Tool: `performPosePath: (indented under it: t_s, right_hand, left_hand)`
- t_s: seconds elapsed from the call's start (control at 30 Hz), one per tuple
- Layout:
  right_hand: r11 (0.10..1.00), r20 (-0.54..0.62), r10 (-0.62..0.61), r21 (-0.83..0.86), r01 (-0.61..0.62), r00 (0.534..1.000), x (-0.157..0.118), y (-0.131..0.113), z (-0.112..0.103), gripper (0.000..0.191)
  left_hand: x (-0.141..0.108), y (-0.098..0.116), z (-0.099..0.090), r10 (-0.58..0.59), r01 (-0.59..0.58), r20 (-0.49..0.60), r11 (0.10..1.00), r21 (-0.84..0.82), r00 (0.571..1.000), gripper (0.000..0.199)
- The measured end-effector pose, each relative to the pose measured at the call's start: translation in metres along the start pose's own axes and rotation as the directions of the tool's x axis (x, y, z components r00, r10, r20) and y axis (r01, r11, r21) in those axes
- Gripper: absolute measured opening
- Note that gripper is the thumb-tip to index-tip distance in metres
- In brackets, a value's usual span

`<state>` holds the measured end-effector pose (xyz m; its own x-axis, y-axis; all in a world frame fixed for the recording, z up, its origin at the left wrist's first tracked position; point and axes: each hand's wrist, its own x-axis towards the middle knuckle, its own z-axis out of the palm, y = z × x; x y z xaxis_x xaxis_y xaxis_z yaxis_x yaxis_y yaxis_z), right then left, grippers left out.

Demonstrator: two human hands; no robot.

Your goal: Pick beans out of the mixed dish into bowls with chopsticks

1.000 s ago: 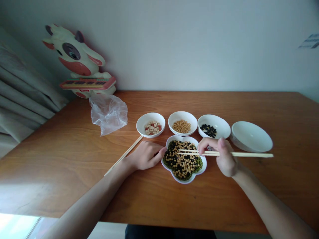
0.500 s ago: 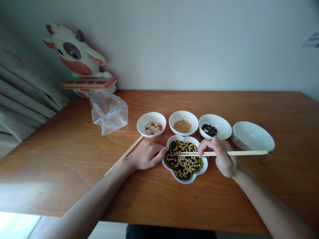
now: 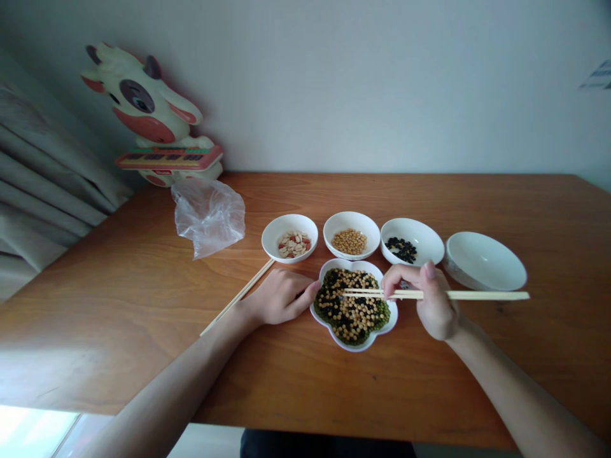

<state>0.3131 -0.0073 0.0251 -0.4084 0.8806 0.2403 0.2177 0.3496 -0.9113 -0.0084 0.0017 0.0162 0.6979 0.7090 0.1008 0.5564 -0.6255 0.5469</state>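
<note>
Over the flower-shaped dish (image 3: 356,347), your right hand (image 3: 434,305) holds the chopsticks (image 3: 429,295) pressed nearly together, tips above the bean mix (image 3: 351,305); can't tell if they're pinching a bean. Your left hand (image 3: 281,298) rests curled on the table, fingertips at the dish's rim. Green, yellow and black beans remain heaped in the dish, while peanuts (image 3: 293,244), yellow soybeans (image 3: 349,242) and black beans (image 3: 401,250) sit in separate small bowls beyond, beside a wide white bowl (image 3: 482,261), with spare chopsticks (image 3: 238,297) left of your left hand.
</note>
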Motion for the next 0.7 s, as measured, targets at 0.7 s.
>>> performPosePath:
  t_s: [0.7]
  right_hand:
    - [0.998, 0.005, -0.043, -0.051, 0.044, 0.999, -0.0007, -0.0063, 0.0001, 0.077]
  left_hand:
    - [-0.0001, 0.0001, -0.0001, -0.020, 0.020, 0.026, 1.000, -0.010, 0.999, 0.047]
